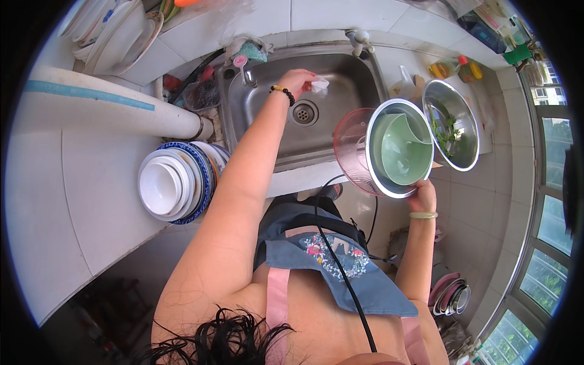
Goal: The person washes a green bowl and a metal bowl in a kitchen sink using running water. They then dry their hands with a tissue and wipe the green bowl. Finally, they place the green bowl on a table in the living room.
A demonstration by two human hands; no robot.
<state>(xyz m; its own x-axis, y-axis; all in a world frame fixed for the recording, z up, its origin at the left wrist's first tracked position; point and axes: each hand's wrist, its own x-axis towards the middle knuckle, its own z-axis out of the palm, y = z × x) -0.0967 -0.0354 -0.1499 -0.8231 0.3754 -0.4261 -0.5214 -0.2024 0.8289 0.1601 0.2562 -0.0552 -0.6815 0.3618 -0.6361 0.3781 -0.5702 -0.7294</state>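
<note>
My left hand (299,82) reaches over the stainless steel sink (255,132), pinching a small white item (320,85) with a translucent lower part, perhaps plastic or paper. Below that hand is the round drain strainer (303,114). At the sink's right front corner, my right hand (422,195) grips the near rim of a steel basin (375,178). Inside the basin sit pale green dishes (401,153), one seemingly nested in another. A pink translucent ribbed basket (351,141) shows beneath and to the left of the basin; its contact with the basin is hidden.
Stacked bowls and plates (159,187) stand on the left counter. A steel bowl (470,137) with green leaves (447,132) is at the right. The faucet (246,73) rises at the back left, near a thick white pipe (114,105). A black cable (340,269) hangs before me.
</note>
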